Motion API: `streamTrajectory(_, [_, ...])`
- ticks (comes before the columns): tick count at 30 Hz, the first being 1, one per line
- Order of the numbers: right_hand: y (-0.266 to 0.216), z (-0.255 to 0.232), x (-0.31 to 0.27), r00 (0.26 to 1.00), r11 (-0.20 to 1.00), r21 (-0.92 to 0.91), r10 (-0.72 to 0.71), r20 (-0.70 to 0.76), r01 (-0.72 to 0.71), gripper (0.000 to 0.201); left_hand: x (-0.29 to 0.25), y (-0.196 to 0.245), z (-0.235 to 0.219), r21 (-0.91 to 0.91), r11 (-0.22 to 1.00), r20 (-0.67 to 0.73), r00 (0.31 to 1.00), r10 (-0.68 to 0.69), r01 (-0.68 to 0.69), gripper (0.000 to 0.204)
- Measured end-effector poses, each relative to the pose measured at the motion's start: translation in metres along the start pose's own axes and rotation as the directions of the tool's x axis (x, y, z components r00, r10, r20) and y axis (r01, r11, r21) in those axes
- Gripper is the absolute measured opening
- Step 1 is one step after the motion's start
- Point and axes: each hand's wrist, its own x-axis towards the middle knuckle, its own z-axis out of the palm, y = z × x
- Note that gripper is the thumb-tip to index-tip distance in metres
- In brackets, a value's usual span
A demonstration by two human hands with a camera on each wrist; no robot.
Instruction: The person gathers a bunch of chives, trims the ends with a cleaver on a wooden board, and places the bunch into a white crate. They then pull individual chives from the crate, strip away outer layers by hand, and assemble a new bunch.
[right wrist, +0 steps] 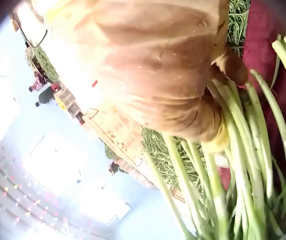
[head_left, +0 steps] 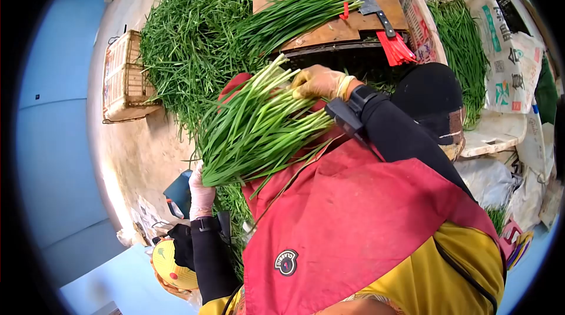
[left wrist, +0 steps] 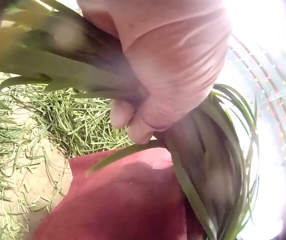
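Note:
A loose bunch of Chinese chives (head_left: 253,132) lies across the red apron (head_left: 347,215) on the person's lap, pale stem ends toward the upper right, leaves toward the lower left. My gloved left hand (head_left: 202,192) grips the leafy end; in the left wrist view the curled fingers of the left hand (left wrist: 175,70) close round the flat leaves (left wrist: 208,170), which bend down past them. Near the stem ends is my right hand (head_left: 322,82), in a yellowish glove. The right wrist view has the right hand's thumb and fingers (right wrist: 215,132) pinching some pale stems (right wrist: 238,165), with others fanning loose.
Ahead, a wooden board (head_left: 323,35) bears a laid-out chive bundle (head_left: 300,15), a cleaver (head_left: 369,0) and red ties (head_left: 395,49). A large chive heap (head_left: 188,38) covers the floor at left, beside a wicker basket (head_left: 126,77). More chives (head_left: 459,50) lie in a lined container at right.

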Motion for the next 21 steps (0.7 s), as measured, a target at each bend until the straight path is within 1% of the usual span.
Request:
streamTrajectory(1, [0.001,-0.007,-0.002,0.992,0.997,-0.024,0.07,-0.109,-0.073,0.016,-0.001,0.002,-0.001,0.004,1.0,-0.003,1.0,-0.002,0.002,0.025])
streamTrajectory(2, [0.004,-0.016,-0.004,0.967,0.988,-0.042,0.135,-0.217,-0.148,0.014,-0.001,0.004,0.0,0.084,0.996,0.014,1.0,0.004,-0.005,0.025])
streamTrajectory(3, [0.017,-0.033,-0.006,0.943,0.982,0.059,0.191,-0.272,-0.181,0.012,-0.001,0.006,0.001,0.161,0.987,0.034,0.999,0.01,-0.016,0.025])
streamTrajectory(4, [0.028,-0.05,-0.009,0.913,0.966,0.16,0.248,-0.324,-0.205,0.01,-0.002,0.001,0.0,0.161,0.987,0.034,0.999,0.014,-0.019,0.025])
streamTrajectory(5, [0.028,-0.061,-0.012,0.901,0.948,-0.091,0.256,-0.35,-0.304,0.01,-0.002,-0.01,-0.001,0.084,0.996,0.017,1.0,0.001,-0.002,0.026])
streamTrajectory(6, [0.033,-0.066,-0.018,0.904,0.939,-0.063,0.306,-0.3,-0.339,0.018,-0.005,-0.015,-0.001,0.006,1.0,0.005,1.0,-0.02,0.02,0.026])
streamTrajectory(7, [0.051,-0.07,-0.006,0.935,0.931,0.135,0.35,-0.053,-0.34,0.024,-0.006,-0.013,0.001,0.004,1.0,0.012,1.0,-0.02,0.02,0.026])
streamTrajectory(8, [0.067,-0.076,0.005,0.927,0.873,0.319,0.32,0.196,-0.368,0.031,-0.005,-0.009,0.004,0.002,1.0,0.003,1.0,-0.025,0.025,0.027])
streamTrajectory(9, [0.029,-0.046,-0.014,0.936,0.908,0.243,0.352,-0.003,-0.341,0.04,-0.004,-0.006,0.006,0.003,0.999,-0.009,0.999,-0.032,0.032,0.027])
streamTrajectory(10, [0.029,-0.034,-0.009,0.923,0.887,0.26,0.381,0.056,-0.382,0.043,-0.004,-0.006,0.005,0.006,1.0,-0.008,1.0,-0.03,0.03,0.027])
streamTrajectory(12, [0.053,0.001,-0.002,0.978,0.891,0.403,0.189,0.09,-0.209,0.039,-0.001,-0.005,0.001,-0.003,0.994,0.013,0.994,-0.111,0.111,0.029])
streamTrajectory(13, [0.051,0.012,-0.005,0.999,0.882,0.468,0.038,0.024,-0.045,0.041,0.001,0.006,-0.001,0.205,0.979,0.049,0.999,-0.016,0.006,0.029])
streamTrajectory(14, [0.048,0.019,-0.007,0.993,0.847,0.518,-0.109,-0.051,0.119,0.044,0.004,0.019,-0.004,0.21,0.978,0.049,0.999,-0.013,0.002,0.029])
streamTrajectory(15, [0.049,0.012,0.0,0.998,0.774,0.633,-0.047,0.049,0.006,0.041,0.006,0.031,-0.005,0.111,0.985,0.033,0.99,-0.134,0.13,0.03])
streamTrajectory(16, [0.025,0.006,-0.01,0.992,0.772,0.631,0.003,0.124,-0.081,0.044,0.008,0.044,-0.007,0.009,0.966,0.031,0.966,-0.257,0.257,0.03])
streamTrajectory(17, [0.006,-0.002,-0.015,0.991,0.787,0.614,-0.035,0.129,-0.053,0.043,0.015,0.059,-0.017,0.185,0.953,0.16,0.949,-0.271,0.241,0.03])
streamTrajectory(18, [-0.011,-0.01,-0.018,0.988,0.803,0.596,-0.072,0.137,-0.024,0.042,0.023,0.089,-0.016,0.126,0.924,0.146,0.914,-0.378,0.362,0.031])
streamTrajectory(20, [-0.053,-0.013,-0.02,0.951,0.621,0.769,-0.304,0.061,0.149,0.041,0.039,0.14,-0.019,0.224,0.894,0.266,0.859,-0.438,0.387,0.033])
streamTrajectory(21, [-0.077,-0.014,-0.026,0.934,0.564,0.797,-0.358,0.0,0.216,0.043,0.041,0.161,-0.01,-0.013,0.893,0.25,0.866,-0.433,0.45,0.038])
